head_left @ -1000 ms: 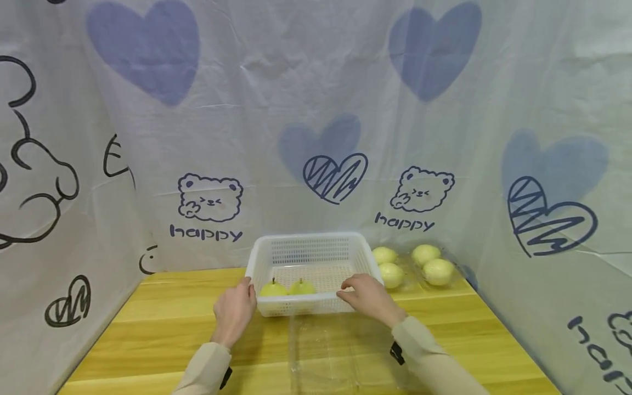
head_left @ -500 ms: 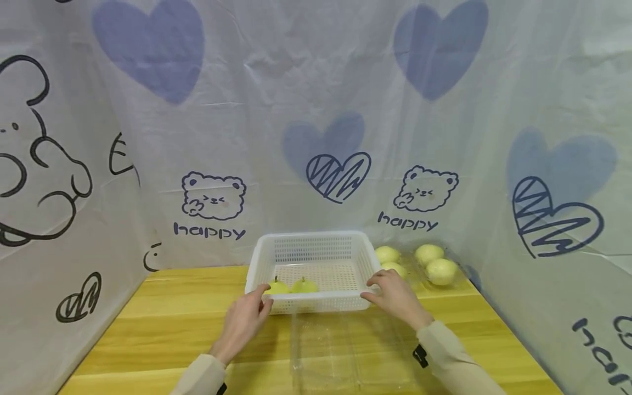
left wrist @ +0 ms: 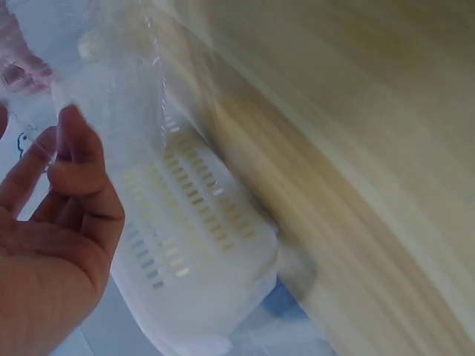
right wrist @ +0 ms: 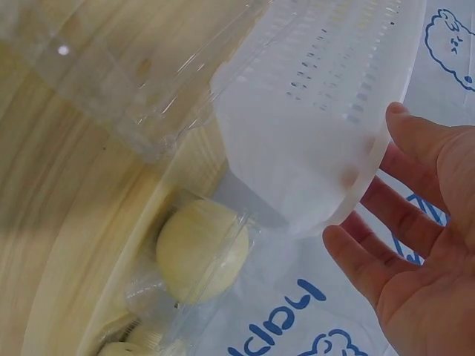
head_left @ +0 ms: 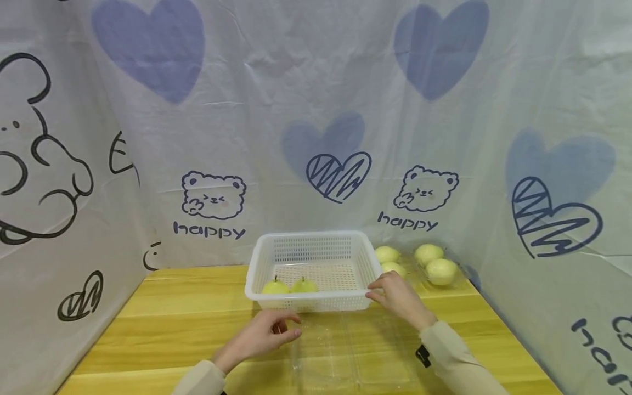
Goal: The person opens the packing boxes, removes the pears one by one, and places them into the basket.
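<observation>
A white slotted plastic basket (head_left: 316, 299) stands against the back curtain. Two yellow-green pears (head_left: 275, 286) with stems up lie at its front left. My right hand (head_left: 397, 299) holds the basket's front right corner; in the right wrist view the thumb lies at the rim, and fingertips show through the translucent wall. Just before the basket, my left hand (head_left: 259, 337) hovers at the left edge of a clear plastic box (head_left: 328, 356), thumb and forefinger apart. In the left wrist view, the clear plastic (left wrist: 126, 81) shows right beyond those fingertips.
Right of the basket, several pale yellow round fruits (head_left: 441, 271) sit in clear plastic packs at the back of the wooden table (head_left: 173, 307). A white curtain (head_left: 316, 82) with hearts and bears encloses the back and sides.
My left hand has let go of the basket's left side and come right and toward me, to the clear box. My right hand slid right along the front rim to the corner.
</observation>
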`<state>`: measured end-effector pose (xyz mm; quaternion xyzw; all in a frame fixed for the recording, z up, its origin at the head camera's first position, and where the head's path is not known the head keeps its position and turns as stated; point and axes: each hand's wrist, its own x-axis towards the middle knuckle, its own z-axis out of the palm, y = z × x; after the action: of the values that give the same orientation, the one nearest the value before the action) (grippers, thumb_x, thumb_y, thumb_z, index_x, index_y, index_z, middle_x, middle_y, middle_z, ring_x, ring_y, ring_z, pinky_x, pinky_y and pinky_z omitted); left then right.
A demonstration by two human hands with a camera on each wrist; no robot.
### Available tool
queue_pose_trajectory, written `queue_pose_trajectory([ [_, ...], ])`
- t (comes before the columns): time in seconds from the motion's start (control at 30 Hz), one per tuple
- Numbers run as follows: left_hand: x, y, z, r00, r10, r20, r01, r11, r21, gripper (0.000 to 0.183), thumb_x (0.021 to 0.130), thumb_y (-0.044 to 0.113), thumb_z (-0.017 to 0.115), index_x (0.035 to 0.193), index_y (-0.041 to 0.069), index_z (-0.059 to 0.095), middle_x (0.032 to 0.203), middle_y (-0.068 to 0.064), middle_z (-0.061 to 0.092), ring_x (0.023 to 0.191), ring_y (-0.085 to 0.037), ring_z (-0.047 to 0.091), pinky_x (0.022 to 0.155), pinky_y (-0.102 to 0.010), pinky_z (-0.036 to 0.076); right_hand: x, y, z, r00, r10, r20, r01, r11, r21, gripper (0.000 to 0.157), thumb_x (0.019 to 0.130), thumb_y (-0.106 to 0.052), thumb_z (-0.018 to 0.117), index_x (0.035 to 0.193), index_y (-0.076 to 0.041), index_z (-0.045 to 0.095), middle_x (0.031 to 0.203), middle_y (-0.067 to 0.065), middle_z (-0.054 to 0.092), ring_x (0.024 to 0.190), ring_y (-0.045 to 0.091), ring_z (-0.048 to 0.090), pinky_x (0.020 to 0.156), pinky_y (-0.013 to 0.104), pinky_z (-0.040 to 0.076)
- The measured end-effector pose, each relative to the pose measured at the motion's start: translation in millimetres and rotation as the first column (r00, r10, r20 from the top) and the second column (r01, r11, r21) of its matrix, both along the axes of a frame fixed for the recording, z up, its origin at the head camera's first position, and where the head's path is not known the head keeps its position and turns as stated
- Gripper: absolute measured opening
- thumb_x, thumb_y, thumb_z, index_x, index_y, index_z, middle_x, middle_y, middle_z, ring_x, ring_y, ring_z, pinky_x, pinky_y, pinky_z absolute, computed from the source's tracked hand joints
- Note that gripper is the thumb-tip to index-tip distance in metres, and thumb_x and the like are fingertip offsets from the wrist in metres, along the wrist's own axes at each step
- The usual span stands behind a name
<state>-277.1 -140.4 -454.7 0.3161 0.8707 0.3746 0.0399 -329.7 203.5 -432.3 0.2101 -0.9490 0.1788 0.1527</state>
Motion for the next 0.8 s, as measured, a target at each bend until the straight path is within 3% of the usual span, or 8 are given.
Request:
queue_pose_trajectory([
  [0.1, 2.9, 0.1, -4.0, 0.999, -0.020, 0.041, 0.019, 1.000, 0.018, 0.021, 0.093, 0.034, 0.066, 0.103, 0.016, 0.071, 0.073, -0.010, 0.068, 0.053, -0.013, 0.061, 0.052, -0.024, 0.050, -0.7, -0.1, -0.4, 1.000, -0.002, 0.003, 0.002, 1.000, -0.003, 0.019, 0.085, -0.023, 0.075, 0.097, -0.008, 0.078, 0.095, 0.004, 0.075, 0.096, 0.024, 0.063, 0.084, 0.045, 0.054],
  [0.27, 4.4, -4.5, -12.0, 0.993, 0.008, 0.116, -0.015, 0.998, 0.056, 0.011, 0.091, 0.022, 0.069, 0.091, 0.011, 0.070, 0.066, -0.009, 0.068, 0.052, -0.023, 0.064, 0.046, -0.024, 0.049, -1.3, 1.0, -1.6, 1.000, -0.001, 0.008, 0.001, 1.000, -0.008, 0.020, 0.085, -0.023, 0.075, 0.097, -0.007, 0.077, 0.095, 0.004, 0.074, 0.097, 0.024, 0.063, 0.085, 0.045, 0.054],
  [0.4, 4.5, -15.1, -13.1, 0.979, 0.007, 0.202, -0.025, 0.996, 0.088, 0.014, 0.089, 0.018, 0.071, 0.092, 0.004, 0.070, 0.066, -0.007, 0.067, 0.053, -0.025, 0.065, 0.044, -0.029, 0.051, -1.5, 1.5, -2.7, 1.000, 0.007, -0.006, -0.007, 1.000, -0.009, 0.020, 0.086, -0.023, 0.075, 0.097, -0.007, 0.077, 0.096, 0.004, 0.074, 0.098, 0.025, 0.063, 0.087, 0.045, 0.053],
  [0.57, 6.9, -34.7, -9.7, 0.960, -0.009, 0.279, -0.021, 0.994, 0.107, 0.026, 0.087, 0.018, 0.073, 0.098, -0.005, 0.067, 0.069, -0.006, 0.068, 0.054, -0.019, 0.063, 0.049, -0.040, 0.055, 0.1, 2.1, -3.4, 0.999, 0.019, -0.046, -0.019, 1.000, -0.006, 0.019, 0.085, -0.022, 0.075, 0.096, -0.006, 0.077, 0.095, 0.005, 0.074, 0.097, 0.026, 0.063, 0.087, 0.045, 0.053],
  [0.8, 11.1, -64.5, -4.7, 0.925, -0.013, 0.380, -0.029, 0.994, 0.104, 0.029, 0.085, 0.015, 0.075, 0.101, -0.007, 0.064, 0.071, -0.009, 0.067, 0.058, -0.017, 0.063, 0.056, -0.047, 0.056, 0.5, 1.8, -3.8, 0.998, 0.035, -0.049, -0.036, 0.999, -0.017, 0.020, 0.085, -0.021, 0.075, 0.097, -0.005, 0.077, 0.096, 0.006, 0.074, 0.098, 0.027, 0.064, 0.088, 0.046, 0.053],
])
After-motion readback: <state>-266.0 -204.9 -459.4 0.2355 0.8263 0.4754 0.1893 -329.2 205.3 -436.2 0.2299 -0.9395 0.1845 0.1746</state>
